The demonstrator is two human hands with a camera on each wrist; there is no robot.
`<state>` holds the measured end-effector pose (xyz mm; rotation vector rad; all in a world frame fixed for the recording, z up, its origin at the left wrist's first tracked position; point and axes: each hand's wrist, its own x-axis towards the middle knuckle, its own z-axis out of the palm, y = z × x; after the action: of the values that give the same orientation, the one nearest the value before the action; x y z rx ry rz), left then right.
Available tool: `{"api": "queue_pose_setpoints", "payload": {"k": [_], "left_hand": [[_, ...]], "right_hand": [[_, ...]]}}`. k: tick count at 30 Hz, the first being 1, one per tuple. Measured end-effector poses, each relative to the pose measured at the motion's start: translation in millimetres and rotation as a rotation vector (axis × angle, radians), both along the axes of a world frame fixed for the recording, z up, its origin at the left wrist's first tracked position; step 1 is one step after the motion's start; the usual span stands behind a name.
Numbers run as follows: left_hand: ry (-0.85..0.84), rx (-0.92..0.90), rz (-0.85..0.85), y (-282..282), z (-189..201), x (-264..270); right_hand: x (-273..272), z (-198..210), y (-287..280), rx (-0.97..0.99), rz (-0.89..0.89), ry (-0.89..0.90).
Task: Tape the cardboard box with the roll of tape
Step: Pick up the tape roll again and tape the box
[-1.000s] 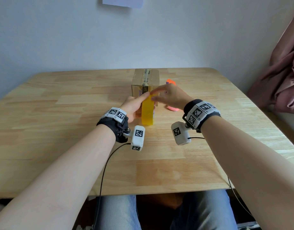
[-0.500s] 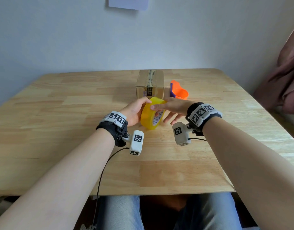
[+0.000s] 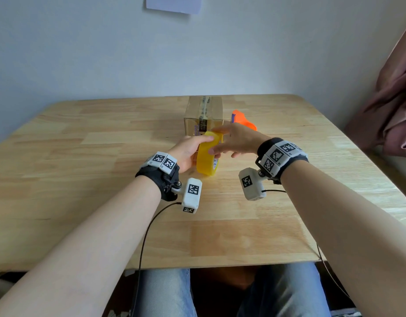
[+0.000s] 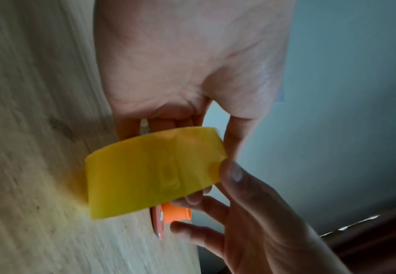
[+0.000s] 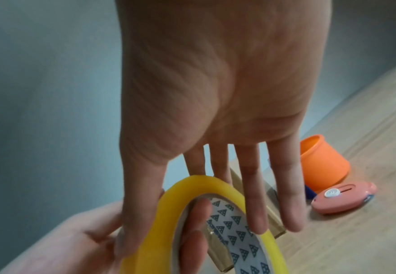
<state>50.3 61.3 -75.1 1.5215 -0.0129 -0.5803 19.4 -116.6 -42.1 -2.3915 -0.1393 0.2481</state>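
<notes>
Nearest, the left hand (image 3: 187,154) holds the roll of tape (image 3: 207,156) on edge just above the table (image 3: 83,179), thumb over the outer band and fingers curled through the core. The right hand (image 3: 237,140) lies over the roll with fingers nearly straight, its thumb (image 4: 233,172) feeling along the band, probably for the loose end. The roll looks light and stiff, its yellow surface smooth and likely slick, so the core is the surest hold. Just beyond stands the cardboard box (image 3: 204,117), closed, an old strip along its seam; it seems light and may slide when pressed. Beside the box lie an orange cup (image 5: 321,163) and a pink cutter (image 5: 343,200).
</notes>
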Motion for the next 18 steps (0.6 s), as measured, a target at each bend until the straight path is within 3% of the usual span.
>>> {"api": "queue_pose_setpoints", "payload": {"k": [4,8,13,18], "left_hand": [[0.033,-0.070,-0.007,-1,1,-1],[0.035,-0.094,-0.001,-2,2,-3],[-0.015,-0.039,-0.082,-8,1,-5],[-0.060,0.049,-0.087,-14,-1,-4]], "right_hand": [[-1,2,-8,0.120,-0.062,-0.034],[-2,3,-8,0.108,-0.114,-0.162],[1,9,-5,0.211,-0.131,-0.174],[3,16,-2,0.104,-0.133,-0.133]]}}
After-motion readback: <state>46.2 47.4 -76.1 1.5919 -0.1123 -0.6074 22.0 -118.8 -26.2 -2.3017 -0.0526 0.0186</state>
